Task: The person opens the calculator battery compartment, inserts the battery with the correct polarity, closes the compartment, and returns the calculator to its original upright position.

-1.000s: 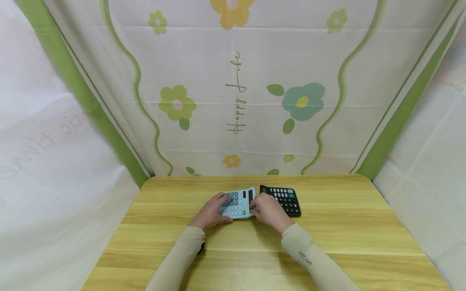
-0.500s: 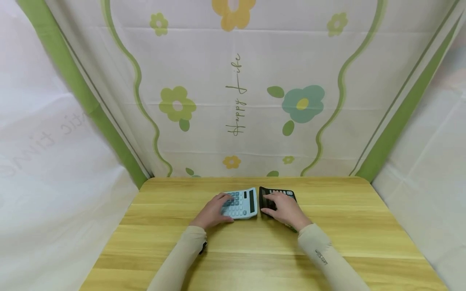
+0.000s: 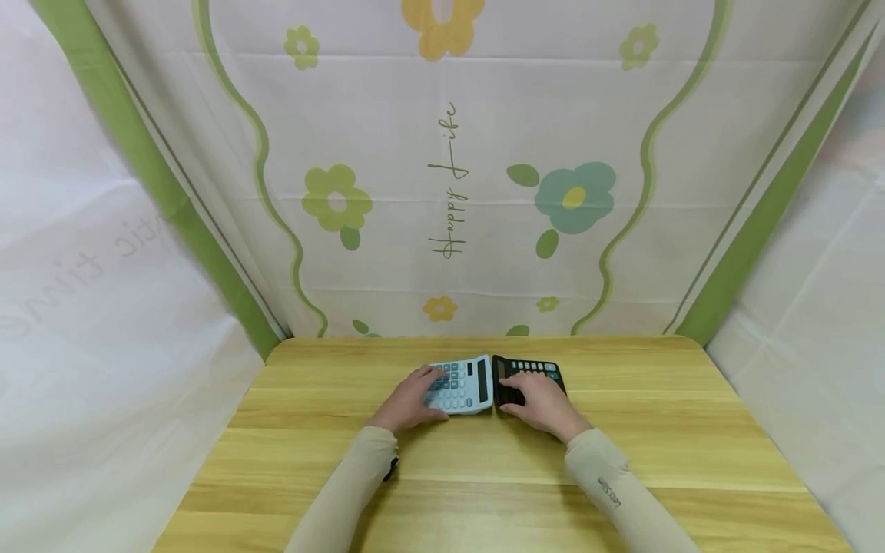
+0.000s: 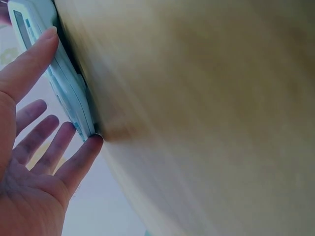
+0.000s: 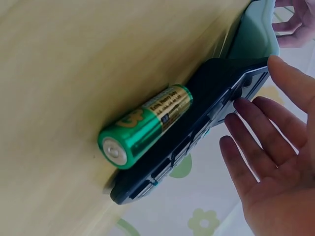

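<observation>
In the head view a light blue calculator (image 3: pixel 452 388) lies on the table, its display end to the right. My left hand (image 3: pixel 408 399) spreads over its keys; in the left wrist view the thumb (image 4: pixel 37 56) touches the near side and a fingertip meets the left end. Beside it lies a black calculator (image 3: pixel 535 365), display end toward the light blue one. My right hand (image 3: pixel 546 403) is over it with fingers extended; the thumb (image 5: pixel 290 81) touches its near corner. A green and gold battery (image 5: pixel 145 125) lies along the black calculator's near side, hidden in the head view.
The wooden table (image 3: pixel 470 491) runs back to a white curtain (image 3: pixel 387 253) printed with flowers. More white curtain hangs on both sides. A small dark object (image 3: pixel 390 467) shows at the left cuff.
My right hand has moved from the light blue calculator's display end to the black calculator. The light blue calculator has slid slightly right with my left hand, narrowing the gap between them.
</observation>
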The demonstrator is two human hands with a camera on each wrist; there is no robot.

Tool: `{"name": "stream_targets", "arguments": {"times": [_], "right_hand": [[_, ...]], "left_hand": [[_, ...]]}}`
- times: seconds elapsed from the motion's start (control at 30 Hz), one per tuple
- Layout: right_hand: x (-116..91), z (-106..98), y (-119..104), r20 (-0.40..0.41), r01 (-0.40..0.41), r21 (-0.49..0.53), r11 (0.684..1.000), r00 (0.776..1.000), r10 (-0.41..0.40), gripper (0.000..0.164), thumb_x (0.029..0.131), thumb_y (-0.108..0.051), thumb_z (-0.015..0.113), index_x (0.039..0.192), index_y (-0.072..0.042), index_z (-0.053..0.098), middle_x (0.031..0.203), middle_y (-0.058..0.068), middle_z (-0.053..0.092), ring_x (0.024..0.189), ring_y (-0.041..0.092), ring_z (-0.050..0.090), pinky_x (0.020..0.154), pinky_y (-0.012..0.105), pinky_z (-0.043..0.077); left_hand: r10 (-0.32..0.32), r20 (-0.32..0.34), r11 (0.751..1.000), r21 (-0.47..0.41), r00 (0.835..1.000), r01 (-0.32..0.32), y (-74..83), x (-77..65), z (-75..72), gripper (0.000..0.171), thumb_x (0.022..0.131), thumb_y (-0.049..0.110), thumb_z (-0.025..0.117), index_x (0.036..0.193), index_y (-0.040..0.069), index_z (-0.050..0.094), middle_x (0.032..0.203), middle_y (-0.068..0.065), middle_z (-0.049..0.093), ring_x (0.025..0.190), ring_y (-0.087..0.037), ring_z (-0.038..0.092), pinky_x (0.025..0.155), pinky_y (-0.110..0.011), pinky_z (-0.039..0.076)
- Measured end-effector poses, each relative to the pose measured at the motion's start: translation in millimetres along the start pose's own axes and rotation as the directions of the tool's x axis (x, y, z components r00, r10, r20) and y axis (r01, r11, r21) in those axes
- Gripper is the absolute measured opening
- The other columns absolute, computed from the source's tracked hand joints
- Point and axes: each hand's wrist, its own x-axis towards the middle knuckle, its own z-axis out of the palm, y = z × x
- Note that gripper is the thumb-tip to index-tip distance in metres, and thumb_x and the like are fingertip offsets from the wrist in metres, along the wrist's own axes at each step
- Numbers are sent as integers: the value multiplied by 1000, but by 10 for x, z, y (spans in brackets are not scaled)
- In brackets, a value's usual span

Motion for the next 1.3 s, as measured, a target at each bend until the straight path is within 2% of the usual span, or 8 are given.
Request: {"name": "stream_targets", "arguments": {"times": [0.27,0.47,0.67,0.93,1.17,1.3], "right_hand": [[-9,15,20,-7,4,12,1000,1000,-4,46,83,-33,75,124,-14,66,121,4,66,114,25,59,97,44,47],[-8,-13,153,4,-39,122,992,999,39,48,88,-37,69,130,-16,61,127,3,62,117,25,57,98,46,47],[7,-162,370,-23,-98,249,963,994,107,45,93,-33,64,131,-11,59,127,9,62,116,30,58,97,52,45],[-3,-233,783,-76,-147,270,952,982,173,46,95,-29,61,132,-3,56,124,17,61,109,34,60,90,51,49],[-11,-200,1044,-28,-249,315,916,962,271,48,97,-29,58,136,-1,51,125,20,59,107,35,60,81,46,54],[-25,-163,1093,14,-278,325,904,957,289,50,97,-29,57,137,0,48,125,21,58,110,38,58,84,46,54]], "left_hand": [[-7,3,1000,6,1000,7,37,-4,-6,78,73,40,82,139,17,49,143,-3,45,134,-26,40,108,-43,38],[-5,-15,999,53,1000,6,131,-21,8,80,73,51,79,140,20,49,144,-3,45,135,-28,39,105,-49,40],[89,-47,990,112,995,-83,318,40,19,69,82,50,71,139,18,49,141,0,49,132,-24,42,106,-48,38],[200,-25,963,190,979,-192,630,166,112,64,87,48,66,142,22,46,141,3,49,131,-22,44,110,-46,34],[206,25,946,250,978,-205,790,205,201,65,89,46,65,145,21,43,142,2,48,131,-22,44,110,-43,36],[200,47,932,298,979,-205,825,200,257,66,90,47,63,146,20,40,143,2,47,133,-20,42,111,-39,34]]}}
